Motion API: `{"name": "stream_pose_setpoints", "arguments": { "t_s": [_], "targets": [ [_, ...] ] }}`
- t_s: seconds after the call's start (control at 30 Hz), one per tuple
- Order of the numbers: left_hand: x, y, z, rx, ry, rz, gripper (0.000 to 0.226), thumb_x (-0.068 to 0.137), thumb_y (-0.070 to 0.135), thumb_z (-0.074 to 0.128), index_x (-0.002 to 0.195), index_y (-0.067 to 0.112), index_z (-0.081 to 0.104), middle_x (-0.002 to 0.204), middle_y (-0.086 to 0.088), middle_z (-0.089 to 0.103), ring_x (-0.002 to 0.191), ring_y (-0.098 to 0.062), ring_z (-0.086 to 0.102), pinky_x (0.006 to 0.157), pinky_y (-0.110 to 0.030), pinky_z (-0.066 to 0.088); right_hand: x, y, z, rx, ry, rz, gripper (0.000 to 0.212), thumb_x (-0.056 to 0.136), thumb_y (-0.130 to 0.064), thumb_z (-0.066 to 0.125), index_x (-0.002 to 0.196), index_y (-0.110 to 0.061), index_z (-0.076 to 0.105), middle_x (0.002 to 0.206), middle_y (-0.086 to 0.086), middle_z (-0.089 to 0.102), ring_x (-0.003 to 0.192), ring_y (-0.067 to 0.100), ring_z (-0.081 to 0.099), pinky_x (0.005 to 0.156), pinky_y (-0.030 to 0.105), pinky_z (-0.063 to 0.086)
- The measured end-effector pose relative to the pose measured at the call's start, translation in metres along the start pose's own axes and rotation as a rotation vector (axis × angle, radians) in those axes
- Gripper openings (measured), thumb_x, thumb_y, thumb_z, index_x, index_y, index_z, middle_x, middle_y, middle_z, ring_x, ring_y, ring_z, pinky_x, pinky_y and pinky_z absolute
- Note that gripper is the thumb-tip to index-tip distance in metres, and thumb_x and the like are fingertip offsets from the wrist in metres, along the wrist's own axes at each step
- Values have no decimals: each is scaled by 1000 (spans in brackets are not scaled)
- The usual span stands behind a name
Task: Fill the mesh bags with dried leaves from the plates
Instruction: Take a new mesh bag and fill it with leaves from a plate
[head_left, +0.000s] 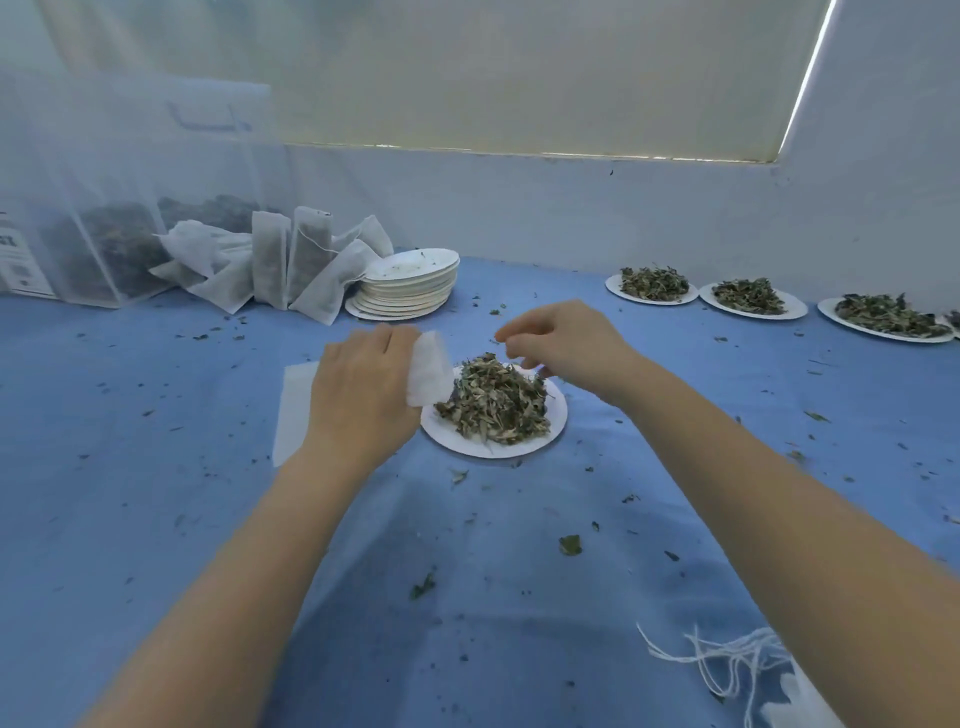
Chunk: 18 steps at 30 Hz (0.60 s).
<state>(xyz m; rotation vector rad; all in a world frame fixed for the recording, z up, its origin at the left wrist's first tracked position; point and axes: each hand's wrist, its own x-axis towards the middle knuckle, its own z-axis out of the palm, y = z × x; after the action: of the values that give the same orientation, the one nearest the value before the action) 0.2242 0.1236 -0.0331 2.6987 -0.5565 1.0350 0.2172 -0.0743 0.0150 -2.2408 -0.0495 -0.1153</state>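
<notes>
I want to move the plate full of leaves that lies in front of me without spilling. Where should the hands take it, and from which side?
Take the plate by its bare white rim, which shows widest on the near and right edge. Come in low from the right, since the left hand with the mesh bag covers the left edge. The leaf pile is heaped high, so keep the plate level.

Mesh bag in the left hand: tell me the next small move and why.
Probably bring the right hand to the bag and spread its mouth. The left hand holds the bag beside the leaves on the plate; the right hand's fingers hover curled above them, seemingly empty.
</notes>
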Motion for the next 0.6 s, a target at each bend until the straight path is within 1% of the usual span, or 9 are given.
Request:
{"name": "stream_pose_setpoints", "arguments": {
  "t_s": [0.07, 0.1, 0.17, 0.23, 0.3, 0.37, 0.43, 0.5, 0.6],
  "targets": [
    [0, -5, 12, 9, -18, -25, 42, 55, -7, 71, 96, -2, 63, 77, -16, 59, 67, -36, 55, 61, -39, 38, 5, 11, 6, -269, 16, -5, 24, 89, -32, 58, 110, -27, 67, 108, -3, 64, 84, 7, 56, 71, 19, 41],
    [1, -7, 19, 3, -25, -35, 41, 56, -5, 71, 96, -2, 63, 76, -16, 58, 67, -36, 55, 62, -39, 37, 8, 17, 11, -333, 10, 8, 29, 88, -39, 58, 115, -29, 65, 117, -3, 61, 91, 8, 55, 74, 20, 38],
    [3, -9, 26, -13, -29, -35, 39, 57, 0, 71, 96, -1, 63, 75, -14, 57, 68, -35, 54, 63, -39, 36, 10, 26, 18, -345, 22, 42, 39, 85, -47, 59, 120, -32, 61, 127, -2, 54, 104, 12, 51, 80, 24, 34],
    [5, -13, 33, -24, -25, -37, 40, 56, 1, 72, 95, 0, 64, 74, -13, 58, 67, -35, 54, 63, -39, 37, 13, 31, 26, -304, 30, 69, 45, 83, -50, 60, 124, -32, 58, 130, -1, 52, 112, 14, 49, 82, 26, 35],
    [7, -18, 38, -23, -23, -47, 41, 54, 1, 73, 95, 1, 64, 74, -13, 58, 66, -34, 54, 63, -39, 38, 18, 32, 34, -275, 44, 86, 49, 83, -51, 59, 128, -32, 55, 130, 0, 52, 117, 16, 48, 88, 29, 38],
    [9, -21, 43, -25, -20, -50, 43, 54, 1, 73, 95, 1, 64, 75, -13, 58, 67, -34, 54, 64, -39, 38, 21, 31, 41, -261, 84, 89, 49, 82, -52, 58, 127, -33, 55, 127, 0, 53, 115, 18, 50, 88, 32, 42],
    [11, -23, 47, -39, -8, -50, 42, 55, 3, 72, 96, 2, 64, 77, -12, 58, 69, -34, 54, 65, -39, 38, 24, 28, 46, -309, 104, 72, 47, 82, -53, 57, 125, -34, 56, 119, 0, 57, 110, 18, 52, 88, 34, 46],
    [13, -25, 51, -51, 7, -46, 41, 55, 2, 70, 96, 3, 64, 77, -12, 58, 68, -34, 53, 65, -38, 36, 25, 26, 50, -378, 112, 55, 43, 84, -50, 57, 124, -34, 56, 113, -1, 59, 109, 18, 52, 92, 37, 45],
    [14, -26, 57, -59, 4, -52, 43, 54, 0, 69, 97, 4, 63, 77, -11, 57, 69, -34, 52, 67, -37, 34, 26, 28, 52, -462, 140, 32, 31, 89, -39, 55, 116, -26, 63, 108, -1, 64, 108, 20, 54, 96, 38, 42]
  ]
}}
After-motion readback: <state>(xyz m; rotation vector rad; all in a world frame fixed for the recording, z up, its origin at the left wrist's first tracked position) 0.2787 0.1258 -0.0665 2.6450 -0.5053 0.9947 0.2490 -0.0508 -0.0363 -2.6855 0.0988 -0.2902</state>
